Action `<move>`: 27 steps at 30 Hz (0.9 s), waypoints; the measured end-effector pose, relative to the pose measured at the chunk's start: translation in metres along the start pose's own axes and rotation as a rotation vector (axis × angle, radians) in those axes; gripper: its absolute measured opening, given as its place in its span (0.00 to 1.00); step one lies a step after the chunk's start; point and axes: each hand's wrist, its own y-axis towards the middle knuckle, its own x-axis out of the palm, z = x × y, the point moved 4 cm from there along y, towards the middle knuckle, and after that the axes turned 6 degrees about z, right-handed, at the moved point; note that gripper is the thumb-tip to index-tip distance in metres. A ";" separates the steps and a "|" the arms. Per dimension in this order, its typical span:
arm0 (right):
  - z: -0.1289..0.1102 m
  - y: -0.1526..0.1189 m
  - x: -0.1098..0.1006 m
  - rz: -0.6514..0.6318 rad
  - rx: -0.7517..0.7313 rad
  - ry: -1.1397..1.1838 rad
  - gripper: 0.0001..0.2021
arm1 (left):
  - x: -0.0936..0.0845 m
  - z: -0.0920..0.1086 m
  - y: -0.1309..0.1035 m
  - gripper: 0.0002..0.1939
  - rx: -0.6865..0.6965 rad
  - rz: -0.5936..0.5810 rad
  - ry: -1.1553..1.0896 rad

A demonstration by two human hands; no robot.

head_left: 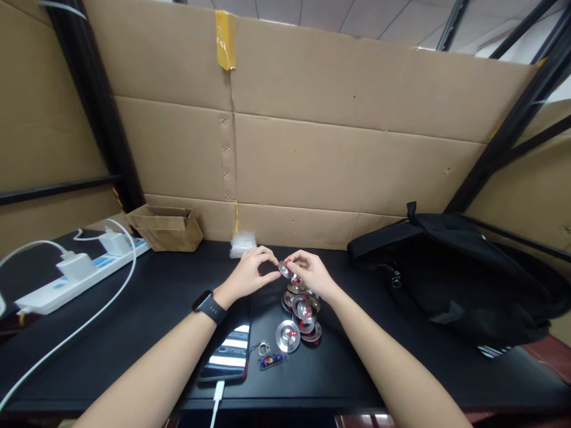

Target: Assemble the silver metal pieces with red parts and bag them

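Observation:
Raised over the table, a small domed metal disc with a red loop, a finger cymbal [284,270], is between my two hands. My right hand [311,271] pinches it at the red part with thumb and forefinger. At its left rim are the thumb and forefinger of my left hand [252,273], curled in a pinch; a dark watch is on that wrist. Just below lies a loose heap of several similar finger cymbals [307,310] with red loops, some overlapping. One cymbal [287,337] rests flat at the heap's near left side.
A phone [227,351] with a charging cable lies left of a keyring with a colourful tag [272,361]. Behind stand a clear plastic packet [243,242] and an open cardboard box [167,229]. A power strip [84,276] is left; a black bag [464,279] is right.

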 end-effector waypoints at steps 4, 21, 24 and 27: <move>-0.003 -0.004 0.007 0.001 0.036 0.068 0.15 | 0.002 -0.001 0.000 0.09 -0.014 0.083 -0.034; -0.012 -0.005 0.004 -0.029 0.033 0.088 0.20 | -0.013 -0.006 0.004 0.05 0.010 0.037 0.076; -0.008 0.004 -0.031 0.005 -0.039 -0.152 0.20 | -0.026 -0.028 0.002 0.04 -0.040 -0.024 0.194; 0.002 0.009 -0.070 0.031 -0.095 -0.593 0.16 | -0.032 -0.051 -0.004 0.03 -0.122 -0.109 0.302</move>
